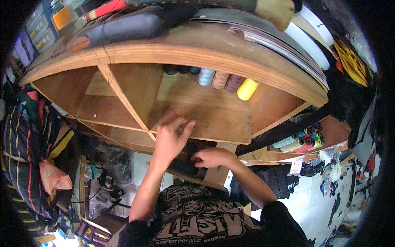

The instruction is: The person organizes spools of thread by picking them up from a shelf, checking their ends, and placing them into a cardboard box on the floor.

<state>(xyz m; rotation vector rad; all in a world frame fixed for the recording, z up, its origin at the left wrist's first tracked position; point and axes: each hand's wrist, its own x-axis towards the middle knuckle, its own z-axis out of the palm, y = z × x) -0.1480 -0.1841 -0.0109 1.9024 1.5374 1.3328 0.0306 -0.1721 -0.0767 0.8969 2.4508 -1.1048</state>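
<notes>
My left hand (173, 132) is raised at the front edge of a wooden shelf compartment (197, 109), its fingers loosely bent and partly blurred, the thumb apart from them. No object shows in it. Lower and to the right, my right hand (214, 157) is closed with curled fingers in front of a dark gap under the shelf; what they hold, if anything, is hidden. At the compartment's back right stands a row of thread cones: light blue (206, 77), tan (220, 80), purple-brown (234, 83) and yellow (247, 89), with darker cones (177, 69) farther left.
A wooden divider (123, 96) splits the shelf. On its top lie a dark grey, rounded object (127, 29) and stacked flat sheets (279, 47). More coloured thread cones (298, 142) sit on a lower shelf at right. Striped fabric (24, 140) hangs at left.
</notes>
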